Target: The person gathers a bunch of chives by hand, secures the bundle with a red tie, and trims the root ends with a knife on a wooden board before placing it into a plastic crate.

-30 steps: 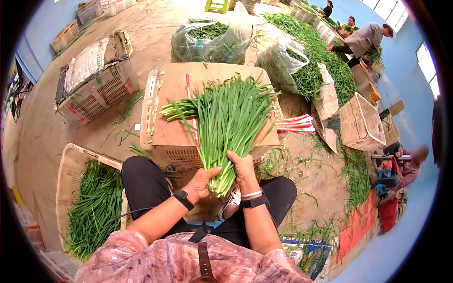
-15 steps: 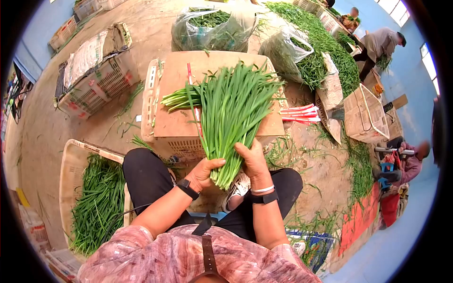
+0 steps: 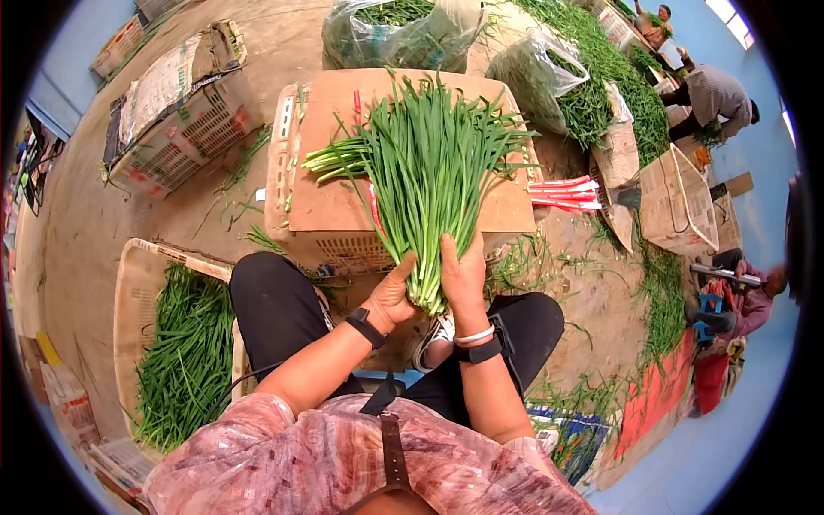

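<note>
A big bunch of garlic chives lies over a brown board, leaves fanned away from me and pale stem ends toward me. My left hand cups the stem ends from the left, thumb along the stems, fingers partly hidden. From the right, my right hand closes round the same stems, its thumb on top. A smaller bundle of chives sticks out sideways at the left, partly under the big bunch. A red strip runs beneath the leaves on the board.
The board rests on a plastic crate. Red-and-white strips jut from its right side. A crate of chives stands at my left. Bags of greens stand behind; a long heap lies right, where other people work.
The view has shifted a little. Both hands and the stem ends have moved slightly forward, toward the board. The bending person at the far right has leaned lower.
</note>
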Action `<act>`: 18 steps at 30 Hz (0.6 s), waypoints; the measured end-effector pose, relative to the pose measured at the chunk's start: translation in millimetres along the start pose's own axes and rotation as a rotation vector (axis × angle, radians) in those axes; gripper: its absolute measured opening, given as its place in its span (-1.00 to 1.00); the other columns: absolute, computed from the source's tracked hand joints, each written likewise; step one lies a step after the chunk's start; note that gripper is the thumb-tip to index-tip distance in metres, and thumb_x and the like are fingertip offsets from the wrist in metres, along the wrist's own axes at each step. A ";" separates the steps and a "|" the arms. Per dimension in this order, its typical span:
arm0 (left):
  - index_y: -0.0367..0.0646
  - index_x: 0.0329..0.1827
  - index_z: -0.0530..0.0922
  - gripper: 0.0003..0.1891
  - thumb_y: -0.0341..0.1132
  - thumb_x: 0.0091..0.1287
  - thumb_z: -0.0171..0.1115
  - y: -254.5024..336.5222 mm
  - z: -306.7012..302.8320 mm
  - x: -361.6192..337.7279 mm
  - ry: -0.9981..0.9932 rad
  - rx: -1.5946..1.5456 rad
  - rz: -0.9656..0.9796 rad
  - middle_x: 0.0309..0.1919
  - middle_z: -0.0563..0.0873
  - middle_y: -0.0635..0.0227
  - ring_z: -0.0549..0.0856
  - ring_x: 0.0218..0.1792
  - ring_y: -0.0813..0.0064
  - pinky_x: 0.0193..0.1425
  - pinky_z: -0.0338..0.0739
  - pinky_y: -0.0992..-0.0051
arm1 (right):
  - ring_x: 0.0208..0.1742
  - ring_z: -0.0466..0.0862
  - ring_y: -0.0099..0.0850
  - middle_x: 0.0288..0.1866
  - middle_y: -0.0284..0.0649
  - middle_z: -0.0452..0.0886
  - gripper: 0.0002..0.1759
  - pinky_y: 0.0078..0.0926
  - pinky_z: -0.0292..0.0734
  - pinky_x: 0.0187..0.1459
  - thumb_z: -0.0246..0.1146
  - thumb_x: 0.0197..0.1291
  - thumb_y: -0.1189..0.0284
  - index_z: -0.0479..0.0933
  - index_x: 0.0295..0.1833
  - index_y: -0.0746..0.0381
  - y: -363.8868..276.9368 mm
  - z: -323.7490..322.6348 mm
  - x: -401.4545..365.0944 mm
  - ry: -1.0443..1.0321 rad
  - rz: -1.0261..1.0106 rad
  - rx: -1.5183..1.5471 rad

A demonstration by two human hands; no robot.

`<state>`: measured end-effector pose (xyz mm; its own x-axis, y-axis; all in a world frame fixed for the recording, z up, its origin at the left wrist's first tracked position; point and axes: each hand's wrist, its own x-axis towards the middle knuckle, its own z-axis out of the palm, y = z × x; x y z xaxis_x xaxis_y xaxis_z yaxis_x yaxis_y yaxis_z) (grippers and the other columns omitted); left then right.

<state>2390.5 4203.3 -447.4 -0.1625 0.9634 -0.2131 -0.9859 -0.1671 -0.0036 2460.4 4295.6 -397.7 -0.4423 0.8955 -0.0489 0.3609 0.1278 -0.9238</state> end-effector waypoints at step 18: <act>-0.33 0.15 0.42 -0.52 -0.33 0.17 0.28 1.4 2.9 1.7 -0.013 -0.042 -0.132 -0.06 0.64 0.03 0.67 -0.09 0.17 0.03 0.59 0.13 | -0.50 0.51 -0.60 -0.44 -0.33 0.57 -0.88 -0.68 0.46 -0.48 0.28 0.16 0.49 0.53 -0.30 0.35 16.4 -26.7 9.3 0.118 0.152 0.712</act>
<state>2388.7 4205.3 -444.9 -0.0327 0.9801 -0.1956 -0.9963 -0.0474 -0.0713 2484.1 4317.4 -403.2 -0.3243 0.9264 -0.1915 -0.2271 -0.2727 -0.9349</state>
